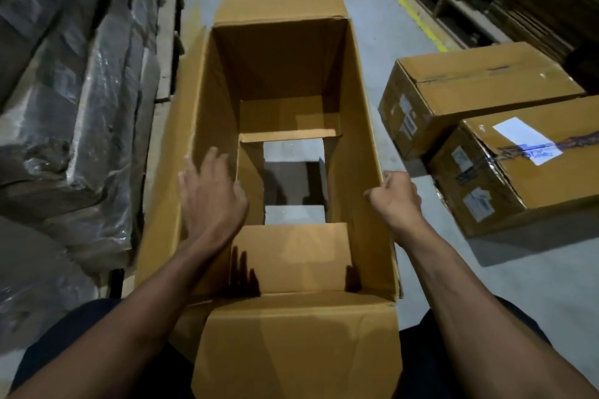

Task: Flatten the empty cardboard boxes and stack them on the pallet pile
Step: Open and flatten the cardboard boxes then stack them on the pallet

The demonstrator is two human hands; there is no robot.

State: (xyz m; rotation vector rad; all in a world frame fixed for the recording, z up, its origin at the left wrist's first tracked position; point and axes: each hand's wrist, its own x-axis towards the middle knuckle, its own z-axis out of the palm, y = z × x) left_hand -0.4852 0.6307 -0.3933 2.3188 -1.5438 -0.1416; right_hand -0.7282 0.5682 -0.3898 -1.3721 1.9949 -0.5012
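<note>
A large empty cardboard box (285,68) stands upright in front of me with both its top and bottom flaps open, so the grey floor shows through its middle. My left hand (210,194) reaches inside with fingers spread, lying against the box's left inner wall. My right hand (397,196) grips the top edge of the right wall, fingers curled over it. A near flap (298,343) hangs toward my legs.
Two taped, labelled cardboard boxes (479,91) (525,172) sit on the floor at the right. A plastic-wrapped stack of flat cardboard (77,113) rises on the left. More stacked cardboard (547,0) lines the far right behind a yellow floor line (421,26).
</note>
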